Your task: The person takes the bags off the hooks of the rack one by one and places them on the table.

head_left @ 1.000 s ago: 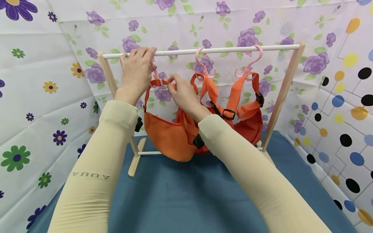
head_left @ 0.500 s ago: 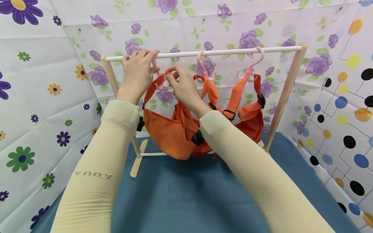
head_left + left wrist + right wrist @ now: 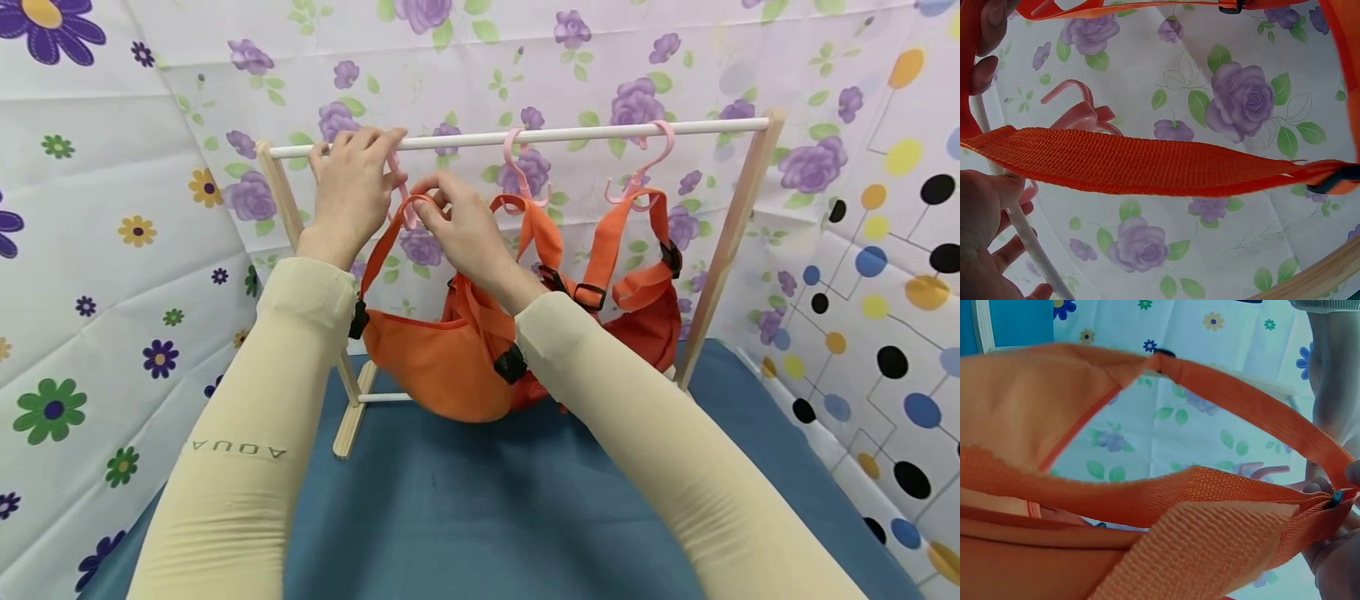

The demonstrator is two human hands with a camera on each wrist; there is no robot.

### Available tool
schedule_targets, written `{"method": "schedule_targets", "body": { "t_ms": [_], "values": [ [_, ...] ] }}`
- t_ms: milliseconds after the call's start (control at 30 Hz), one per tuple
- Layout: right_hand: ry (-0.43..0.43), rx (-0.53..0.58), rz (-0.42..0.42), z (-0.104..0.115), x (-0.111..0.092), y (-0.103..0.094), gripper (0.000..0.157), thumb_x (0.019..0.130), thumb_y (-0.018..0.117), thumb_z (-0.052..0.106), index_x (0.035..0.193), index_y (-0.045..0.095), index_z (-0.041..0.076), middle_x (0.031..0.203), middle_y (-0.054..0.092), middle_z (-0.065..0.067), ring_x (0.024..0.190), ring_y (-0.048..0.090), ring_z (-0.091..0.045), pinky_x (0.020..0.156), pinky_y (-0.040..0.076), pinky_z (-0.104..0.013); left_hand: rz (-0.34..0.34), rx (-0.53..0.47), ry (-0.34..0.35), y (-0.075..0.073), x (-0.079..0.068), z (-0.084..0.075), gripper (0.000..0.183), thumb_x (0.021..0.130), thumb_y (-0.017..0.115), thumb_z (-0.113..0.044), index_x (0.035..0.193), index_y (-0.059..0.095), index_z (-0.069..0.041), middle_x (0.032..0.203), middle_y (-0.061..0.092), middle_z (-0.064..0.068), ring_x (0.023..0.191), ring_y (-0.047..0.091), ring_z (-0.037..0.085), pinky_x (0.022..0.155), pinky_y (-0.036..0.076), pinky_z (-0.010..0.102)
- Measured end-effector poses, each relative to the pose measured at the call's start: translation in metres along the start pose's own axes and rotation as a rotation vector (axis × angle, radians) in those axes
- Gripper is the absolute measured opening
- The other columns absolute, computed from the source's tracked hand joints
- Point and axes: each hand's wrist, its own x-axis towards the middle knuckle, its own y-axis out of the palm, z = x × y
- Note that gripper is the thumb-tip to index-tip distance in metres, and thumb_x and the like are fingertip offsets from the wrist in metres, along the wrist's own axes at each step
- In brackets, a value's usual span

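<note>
An orange waist bag point(image 3: 438, 367) with black buckles hangs below the left end of a white rod point(image 3: 457, 140). My right hand point(image 3: 461, 221) pinches its strap point(image 3: 382, 254), which peaks between thumb and fingers. Directly behind that strap is a pink S-shaped hanger point(image 3: 409, 215); its small lower hook point(image 3: 1075, 94) shows in the left wrist view. My left hand point(image 3: 351, 183) reaches over the rod, thumb and fingers holding the hanger's top there. In the right wrist view, the webbing point(image 3: 1235, 531) runs up to the fingertips.
Two more pink hangers point(image 3: 517, 171) point(image 3: 651, 162) hang on the rod to the right, with red-orange bags point(image 3: 645, 321) on them. The wooden rack post point(image 3: 727, 250) stands right. Blue cloth point(image 3: 435, 517) lies beneath, and patterned sheets surround the rack.
My right hand has moved up and left, lifting the strap from a flat run across the hanger's lower hooks into a peak. The bag has shifted slightly. My left hand stays on the rod.
</note>
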Motion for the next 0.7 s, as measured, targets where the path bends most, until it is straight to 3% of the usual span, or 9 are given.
{"method": "schedule_targets", "body": {
  "t_ms": [700],
  "values": [
    [0.016, -0.005, 0.058, -0.005, -0.017, -0.004, 0.016, 0.108, 0.060, 0.020, 0.120, 0.065, 0.010, 0.085, 0.058, -0.008, 0.059, 0.053, -0.022, 0.052, 0.042, -0.029, 0.037, 0.014, 0.046, 0.002, -0.004, 0.005, 0.059, 0.108, 0.058, -0.021, 0.162, 0.034, -0.015, 0.160, 0.044, 0.011, 0.147, 0.036, 0.036, 0.122, 0.010, 0.060]
  ]
}}
